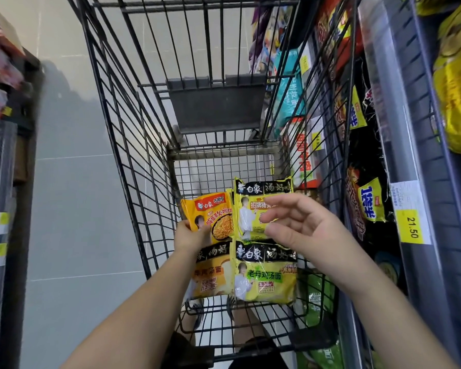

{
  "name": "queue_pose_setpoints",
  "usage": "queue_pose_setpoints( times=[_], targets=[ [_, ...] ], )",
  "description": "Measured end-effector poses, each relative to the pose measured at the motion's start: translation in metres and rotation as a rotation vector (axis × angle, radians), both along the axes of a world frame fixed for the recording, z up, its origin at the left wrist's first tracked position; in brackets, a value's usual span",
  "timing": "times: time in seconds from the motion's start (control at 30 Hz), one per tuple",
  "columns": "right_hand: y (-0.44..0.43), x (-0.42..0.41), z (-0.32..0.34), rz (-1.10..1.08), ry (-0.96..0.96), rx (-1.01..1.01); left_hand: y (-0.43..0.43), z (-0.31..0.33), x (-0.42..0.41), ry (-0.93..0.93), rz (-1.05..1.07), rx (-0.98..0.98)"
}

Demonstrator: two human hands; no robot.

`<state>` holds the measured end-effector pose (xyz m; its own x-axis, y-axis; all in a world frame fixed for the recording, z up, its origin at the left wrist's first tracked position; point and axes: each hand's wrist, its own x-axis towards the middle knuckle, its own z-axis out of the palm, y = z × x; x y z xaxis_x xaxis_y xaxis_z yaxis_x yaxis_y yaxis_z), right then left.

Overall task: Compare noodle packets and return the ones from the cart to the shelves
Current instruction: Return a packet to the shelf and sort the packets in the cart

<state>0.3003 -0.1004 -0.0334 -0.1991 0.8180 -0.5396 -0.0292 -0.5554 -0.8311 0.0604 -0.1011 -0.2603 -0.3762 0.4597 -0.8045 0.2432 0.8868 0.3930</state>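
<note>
4 noodle packets (265,270) in the cart (133,155): left hand (190,237) grips the orange packet (213,211), right hand (304,227) hovers open, seemingly comparing; lifting comes next.

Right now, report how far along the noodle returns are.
Done: nothing visibly returned; four packets sit in the cart. In hand: the left hand grips the upper orange packet, and the right hand hangs open over the upper yellow packet. Left: those two plus the lower yellow packet and the lower orange packet go to the shelves.
</note>
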Motion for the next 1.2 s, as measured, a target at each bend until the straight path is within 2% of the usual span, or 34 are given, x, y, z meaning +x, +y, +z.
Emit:
queue_pose_setpoints(
  times=[0.33,0.6,0.9,1.2],
  targets=[
    [-0.001,-0.010,0.002,0.017,-0.024,0.029,-0.010,0.046,-0.001,-0.081,0.155,0.088],
    [0.000,-0.013,0.023,0.015,-0.062,0.084,-0.014,0.145,-0.004,-0.152,0.066,0.291],
    [0.004,-0.028,0.067,0.004,-0.106,0.145,0.002,0.268,-0.068,-0.348,0.006,0.468],
    [0.019,-0.067,0.058,0.070,-0.178,0.078,0.007,0.325,-0.121,-0.424,0.030,0.569]
  ],
)
